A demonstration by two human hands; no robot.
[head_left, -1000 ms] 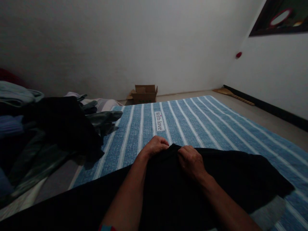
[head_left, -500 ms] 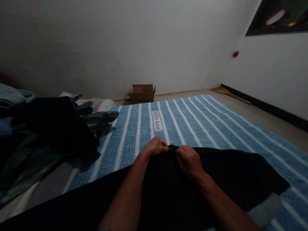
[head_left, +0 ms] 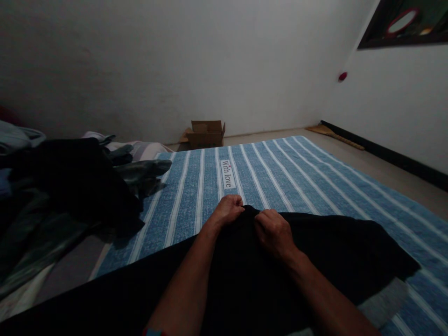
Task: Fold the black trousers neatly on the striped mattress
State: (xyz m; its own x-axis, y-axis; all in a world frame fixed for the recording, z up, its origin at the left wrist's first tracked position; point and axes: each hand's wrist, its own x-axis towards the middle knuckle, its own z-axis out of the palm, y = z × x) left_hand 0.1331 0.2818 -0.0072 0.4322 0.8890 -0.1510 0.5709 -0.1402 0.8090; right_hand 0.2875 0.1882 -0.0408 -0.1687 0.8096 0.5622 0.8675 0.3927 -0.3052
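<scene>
A black garment (head_left: 336,247) lies spread across the near part of the blue-and-white striped sheet (head_left: 189,200), reaching from the lower left to the right. Its exact kind is hard to make out in the dark. Both hands pinch its far edge close together near the middle. My left hand (head_left: 229,208) has its fingers closed on the edge. Just to the right, my right hand (head_left: 275,229) is closed on the same edge, its fingertips mostly hidden. Grey cloth (head_left: 385,301) shows from under the garment at the lower right.
To the left is a heap of dark clothes (head_left: 80,182). An open cardboard box (head_left: 206,137) stands by the far wall. A printed "With love" label (head_left: 228,174) is on the sheet. Bare floor (head_left: 381,177) runs along the right side.
The left hand has risen very slightly, with the garment's edge lifting a little between the hands. Both hands keep their hold, and the view has tilted marginally.
</scene>
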